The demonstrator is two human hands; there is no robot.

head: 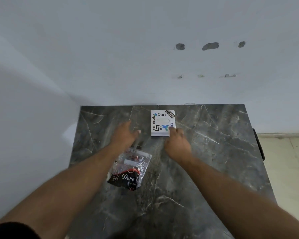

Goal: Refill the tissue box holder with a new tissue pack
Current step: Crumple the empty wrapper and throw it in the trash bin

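A white square tissue box holder point(162, 122) covered with stickers stands on the dark marble table point(214, 152) near its far edge. My right hand point(177, 144) touches the holder's near right corner with its fingertips. My left hand point(125, 135) hovers to the left of the holder, fingers spread, holding nothing. A tissue pack point(130, 169) in clear and dark red plastic marked "Dove" lies on the table under my left forearm, closer to me.
A white wall point(145, 49) with chipped patches rises right behind the table's far edge. The table's left edge meets the wall too. Pale floor tiles point(283, 161) show past the table's right edge.
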